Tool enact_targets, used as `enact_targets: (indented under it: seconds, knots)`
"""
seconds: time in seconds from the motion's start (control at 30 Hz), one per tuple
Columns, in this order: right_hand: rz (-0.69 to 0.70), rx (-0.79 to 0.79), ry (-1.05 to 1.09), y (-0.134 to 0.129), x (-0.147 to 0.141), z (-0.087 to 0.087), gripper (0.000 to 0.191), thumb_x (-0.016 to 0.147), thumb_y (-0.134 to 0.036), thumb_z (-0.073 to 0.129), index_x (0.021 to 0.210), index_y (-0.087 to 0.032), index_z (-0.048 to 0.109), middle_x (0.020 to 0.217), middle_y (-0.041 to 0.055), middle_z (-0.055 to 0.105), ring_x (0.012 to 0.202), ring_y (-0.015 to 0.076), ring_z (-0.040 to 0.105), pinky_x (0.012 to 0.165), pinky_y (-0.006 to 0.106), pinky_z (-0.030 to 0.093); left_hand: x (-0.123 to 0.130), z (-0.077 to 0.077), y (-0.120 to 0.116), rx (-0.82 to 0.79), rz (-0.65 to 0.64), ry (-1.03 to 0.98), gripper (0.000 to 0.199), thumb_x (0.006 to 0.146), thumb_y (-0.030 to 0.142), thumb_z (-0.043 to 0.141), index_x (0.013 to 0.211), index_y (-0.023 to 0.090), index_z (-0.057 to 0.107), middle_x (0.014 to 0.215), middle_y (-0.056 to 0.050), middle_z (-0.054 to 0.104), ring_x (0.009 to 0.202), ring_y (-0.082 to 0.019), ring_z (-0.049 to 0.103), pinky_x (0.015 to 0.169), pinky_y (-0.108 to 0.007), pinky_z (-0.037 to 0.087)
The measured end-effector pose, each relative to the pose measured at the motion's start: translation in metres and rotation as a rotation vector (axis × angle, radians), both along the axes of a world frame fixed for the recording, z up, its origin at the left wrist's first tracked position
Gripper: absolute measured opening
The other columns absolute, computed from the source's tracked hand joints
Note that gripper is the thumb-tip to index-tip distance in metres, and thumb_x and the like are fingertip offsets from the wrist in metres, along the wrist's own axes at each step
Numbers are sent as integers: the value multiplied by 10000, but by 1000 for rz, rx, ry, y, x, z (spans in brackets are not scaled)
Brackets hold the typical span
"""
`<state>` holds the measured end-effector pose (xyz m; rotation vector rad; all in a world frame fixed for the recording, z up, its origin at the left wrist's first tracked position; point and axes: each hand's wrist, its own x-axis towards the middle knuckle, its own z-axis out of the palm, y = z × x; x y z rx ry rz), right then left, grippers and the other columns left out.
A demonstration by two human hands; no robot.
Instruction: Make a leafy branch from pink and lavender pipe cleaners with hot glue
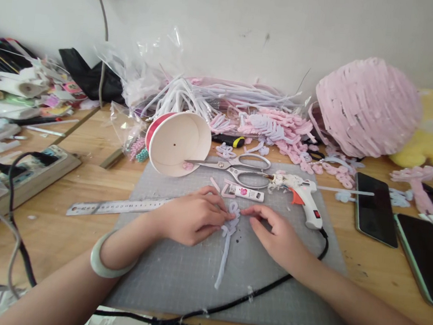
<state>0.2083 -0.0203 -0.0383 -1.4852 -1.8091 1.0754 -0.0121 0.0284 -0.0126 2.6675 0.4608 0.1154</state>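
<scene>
A pale lavender pipe cleaner (223, 259), looped at the top with a straight stem below, lies on the grey cutting mat (175, 285). My left hand (196, 216) is closed on its looped part, fingertips at the left edge. To the right of the loops, my right hand (276, 233) has thumb and index finger apart, with nothing visible between them. Just beyond the hands are a small white-labelled tube (249, 194) and short pink pipe cleaner bits (215, 184). Silver scissors (234, 168) lie behind those. A white glue gun (304, 195) rests right of them, near my right hand.
A metal ruler (114, 207) extends left under my left forearm. Behind stand a paper bowl (182, 147) on its side and piles of pink and white pipe cleaners (273, 122). A black cord (242, 299) crosses the mat. Two phones (377, 209) lie right; a power strip (21, 186) lies left.
</scene>
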Motion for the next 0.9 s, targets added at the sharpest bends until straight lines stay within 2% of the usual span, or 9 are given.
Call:
enact_targets:
  seconds: [0.1,0.3,0.47,0.7,0.9]
  knots:
    - [18,61,-51,0,-1,-2,176,805,-159,458,898,-195,603,908,37,662,855,174,599,798,349,465,1,1,-1,13,1,24,196,856,159,449,964,173,612,976,-79,686,1026,-226,546,962,-407,287]
    - [148,233,-106,5,-2,-9,191,833,-108,453,865,-201,617,895,36,657,911,177,575,837,366,437,3,5,-5,51,-18,42,182,844,146,424,904,178,592,978,-80,677,1048,-236,528,975,-425,269]
    - [223,340,-226,2,0,-5,246,836,-64,428,894,-189,632,909,53,658,908,187,564,832,379,421,5,6,-8,111,-32,35,130,813,142,440,806,172,567,954,-88,667,1057,-268,517,986,-456,247]
    - [328,396,-389,0,0,1,255,831,-63,457,957,-175,649,949,74,641,955,213,530,825,383,390,5,6,-9,98,-26,-10,156,818,136,418,795,180,566,961,-101,666,1034,-266,527,995,-461,249]
    - [389,438,-481,4,0,0,278,844,-54,454,938,-205,668,904,64,639,902,209,533,770,359,376,5,7,-7,65,-24,5,156,814,130,419,808,181,566,965,-105,657,1066,-261,513,1010,-461,225]
